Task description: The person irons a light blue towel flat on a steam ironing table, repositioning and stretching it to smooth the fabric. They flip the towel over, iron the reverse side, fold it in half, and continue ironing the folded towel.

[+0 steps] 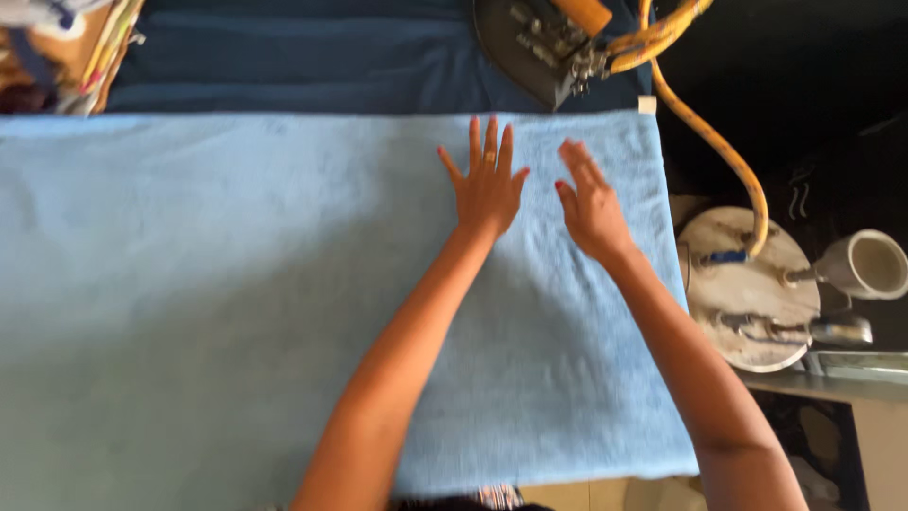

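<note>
Flat on the light-blue towel (236, 284) — left hand (487, 189), right hand (591, 208), fingers spread; nearby white mug (865, 265) apparently empty.

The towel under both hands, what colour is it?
Light blue terry towel, plain, seen best in the head view.

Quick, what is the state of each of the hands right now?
Left hand: open, fingers spread, palm flat on the light blue towel, holding nothing.
Right hand: open, flat on the same towel, holding nothing.
</note>
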